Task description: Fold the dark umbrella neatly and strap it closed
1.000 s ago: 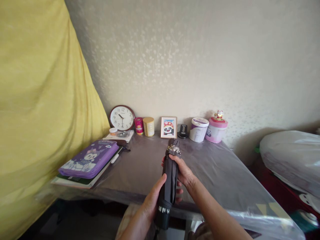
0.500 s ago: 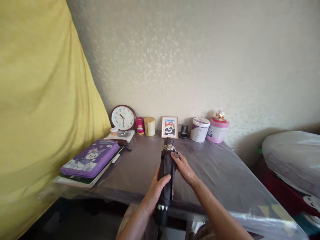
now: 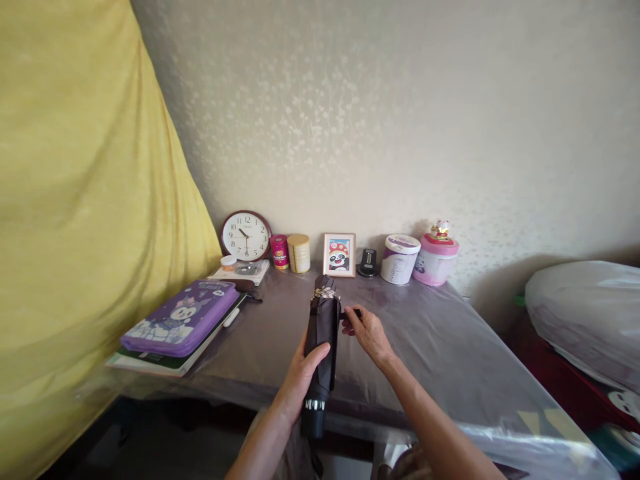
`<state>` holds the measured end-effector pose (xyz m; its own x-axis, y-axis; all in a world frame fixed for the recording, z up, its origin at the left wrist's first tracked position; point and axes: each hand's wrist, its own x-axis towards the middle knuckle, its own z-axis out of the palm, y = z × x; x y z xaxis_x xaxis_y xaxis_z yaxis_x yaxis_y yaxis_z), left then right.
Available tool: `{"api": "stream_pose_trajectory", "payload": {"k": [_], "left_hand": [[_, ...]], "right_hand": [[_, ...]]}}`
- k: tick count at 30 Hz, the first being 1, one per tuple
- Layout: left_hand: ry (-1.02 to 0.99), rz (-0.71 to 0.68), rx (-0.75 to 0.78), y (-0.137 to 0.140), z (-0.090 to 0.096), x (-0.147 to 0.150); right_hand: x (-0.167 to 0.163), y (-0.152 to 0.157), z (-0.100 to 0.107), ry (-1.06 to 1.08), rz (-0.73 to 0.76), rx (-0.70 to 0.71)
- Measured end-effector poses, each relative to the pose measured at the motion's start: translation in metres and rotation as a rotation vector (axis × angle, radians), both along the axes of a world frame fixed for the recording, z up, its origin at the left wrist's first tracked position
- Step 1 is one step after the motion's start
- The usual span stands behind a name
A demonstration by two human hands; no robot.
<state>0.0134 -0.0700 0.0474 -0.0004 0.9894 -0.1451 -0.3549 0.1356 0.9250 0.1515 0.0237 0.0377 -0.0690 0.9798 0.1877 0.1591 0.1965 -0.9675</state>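
Left fingers (image 3: 319, 354) apparently around umbrella (image 3: 324, 328)

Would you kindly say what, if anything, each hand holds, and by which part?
The left hand holds the folded umbrella just below its middle; the right hand pinches its dark strap.

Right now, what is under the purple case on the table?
A dark green layer and, below it, a pale layer peek out from under the purple case. Anything farther beneath is covered and cannot be seen.
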Motion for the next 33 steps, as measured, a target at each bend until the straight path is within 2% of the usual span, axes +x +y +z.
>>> {"api": "stream_pose_trajectory", "payload": {"k": [4, 11, 17, 24, 28, 33], "left_hand": [[0.034, 0.009, 0.009, 0.001, 0.001, -0.005], [0.015, 0.064, 0.031, 0.002, 0.009, -0.012], [-0.017, 0.141, 0.101, 0.009, 0.014, -0.016], [0.127, 0.087, 0.114, 0.021, -0.003, -0.01], [0.224, 0.065, 0.25, 0.026, -0.009, -0.003], [0.362, 0.019, 0.289, 0.025, -0.013, -0.006]], "right_hand": [[0.004, -0.002, 0.003, -0.157, -0.056, 0.027], [0.011, -0.003, 0.011, -0.251, -0.074, -0.029], [0.012, -0.008, 0.017, -0.166, -0.044, -0.02], [-0.001, -0.019, 0.03, 0.007, -0.001, 0.263], [-0.006, -0.017, 0.026, 0.081, 0.036, 0.241], [-0.001, -0.012, 0.014, 0.043, 0.158, 0.185]]}}
